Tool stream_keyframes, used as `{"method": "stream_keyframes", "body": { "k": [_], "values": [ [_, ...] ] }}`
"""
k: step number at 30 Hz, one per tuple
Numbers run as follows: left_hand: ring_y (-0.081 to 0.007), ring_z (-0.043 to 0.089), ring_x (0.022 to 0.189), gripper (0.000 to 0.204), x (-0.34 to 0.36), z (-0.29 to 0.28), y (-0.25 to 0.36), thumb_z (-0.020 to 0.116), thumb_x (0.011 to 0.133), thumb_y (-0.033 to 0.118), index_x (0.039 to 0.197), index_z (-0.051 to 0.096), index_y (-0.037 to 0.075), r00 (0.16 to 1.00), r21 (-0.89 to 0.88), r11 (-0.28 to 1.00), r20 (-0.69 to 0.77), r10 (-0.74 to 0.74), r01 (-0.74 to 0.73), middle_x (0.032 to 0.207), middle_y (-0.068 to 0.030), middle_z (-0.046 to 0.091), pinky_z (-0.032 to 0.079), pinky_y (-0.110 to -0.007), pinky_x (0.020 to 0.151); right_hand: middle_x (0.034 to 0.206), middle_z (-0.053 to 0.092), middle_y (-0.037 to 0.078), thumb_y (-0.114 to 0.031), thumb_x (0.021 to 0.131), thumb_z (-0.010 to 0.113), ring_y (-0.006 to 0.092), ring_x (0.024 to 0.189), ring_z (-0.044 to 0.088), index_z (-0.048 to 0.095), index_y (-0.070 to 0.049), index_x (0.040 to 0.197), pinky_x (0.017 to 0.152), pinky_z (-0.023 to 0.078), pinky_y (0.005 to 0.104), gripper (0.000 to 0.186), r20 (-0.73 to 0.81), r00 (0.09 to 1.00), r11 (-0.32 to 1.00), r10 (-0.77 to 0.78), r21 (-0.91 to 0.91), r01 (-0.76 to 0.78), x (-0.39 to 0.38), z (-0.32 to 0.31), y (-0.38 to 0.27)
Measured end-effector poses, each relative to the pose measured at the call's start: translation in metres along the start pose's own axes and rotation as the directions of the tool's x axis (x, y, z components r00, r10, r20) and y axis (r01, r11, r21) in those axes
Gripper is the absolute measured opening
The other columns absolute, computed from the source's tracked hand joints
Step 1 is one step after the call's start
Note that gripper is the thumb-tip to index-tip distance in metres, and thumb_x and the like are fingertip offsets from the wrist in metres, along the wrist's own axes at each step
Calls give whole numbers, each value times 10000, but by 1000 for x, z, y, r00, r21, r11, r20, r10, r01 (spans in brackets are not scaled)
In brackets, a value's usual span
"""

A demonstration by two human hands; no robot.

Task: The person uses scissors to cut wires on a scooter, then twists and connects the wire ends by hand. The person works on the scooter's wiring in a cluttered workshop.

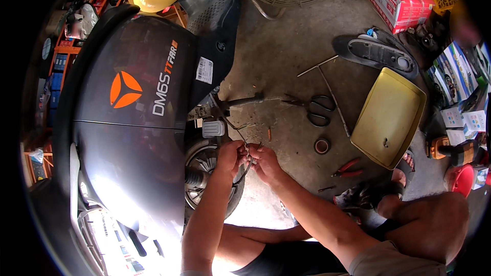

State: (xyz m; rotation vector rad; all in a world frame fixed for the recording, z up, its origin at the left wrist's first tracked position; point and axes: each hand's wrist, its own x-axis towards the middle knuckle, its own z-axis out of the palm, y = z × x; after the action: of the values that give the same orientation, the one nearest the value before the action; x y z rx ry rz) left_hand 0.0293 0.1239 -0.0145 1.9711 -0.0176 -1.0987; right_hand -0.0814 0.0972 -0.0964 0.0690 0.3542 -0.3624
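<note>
Pinched between my left hand (231, 157) and right hand (263, 163) are thin scooter wires (246, 149) — joint unfinished, tape roll (321, 146) and scissors (313, 108) lie unused on the floor.

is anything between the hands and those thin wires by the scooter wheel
Nothing visible. Both the left hand and right hand already pinch the thin wires directly, beside the scooter wheel.

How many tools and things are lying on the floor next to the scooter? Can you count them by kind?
Scissors: 1
Red-handled pliers: 1
T-handle wrench: 1
Roll of tape: 1
Yellow tray: 1
Total: 5

Both hands, left and right, pinch thin wires by the wheel.
</note>
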Motion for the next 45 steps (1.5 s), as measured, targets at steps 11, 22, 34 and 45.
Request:
{"method": "stream_keyframes", "body": {
  "k": [11,22,34,45],
  "values": [
    [-292,661,736,135,-30,11,4,633,815,48,946,624,80,539,836,95,257,802,-541,866,-104,648,529,-383,617,825,604,-12,-137,874,655,109,724,534,653,-70,995,662,467,305,138,-82,997,999,-2,39,6,-1,-3,2],
    [-310,645,727,77,-27,11,11,671,798,88,857,622,83,421,833,-172,430,798,-526,832,-77,638,513,-387,597,808,599,-14,-152,874,656,107,733,541,652,-71,1010,668,468,298,158,-58,998,1000,6,23,-5,1,-6,2],
    [-306,642,698,54,-27,11,9,593,854,90,835,610,42,545,838,35,321,775,-544,767,-124,627,492,-379,606,828,612,-10,-154,878,650,113,765,547,654,-80,1013,698,462,305,153,-80,997,1000,1,9,0,0,-4,2],
    [-83,457,513,152,-7,-1,6,525,915,163,799,579,81,998,100,994,34,45,-48,643,18,522,378,-218,478,859,632,6,-143,896,622,125,777,554,649,-66,1021,694,445,296,150,-30,999,1000,12,-29,-13,-8,4,-6]
  ]
}}
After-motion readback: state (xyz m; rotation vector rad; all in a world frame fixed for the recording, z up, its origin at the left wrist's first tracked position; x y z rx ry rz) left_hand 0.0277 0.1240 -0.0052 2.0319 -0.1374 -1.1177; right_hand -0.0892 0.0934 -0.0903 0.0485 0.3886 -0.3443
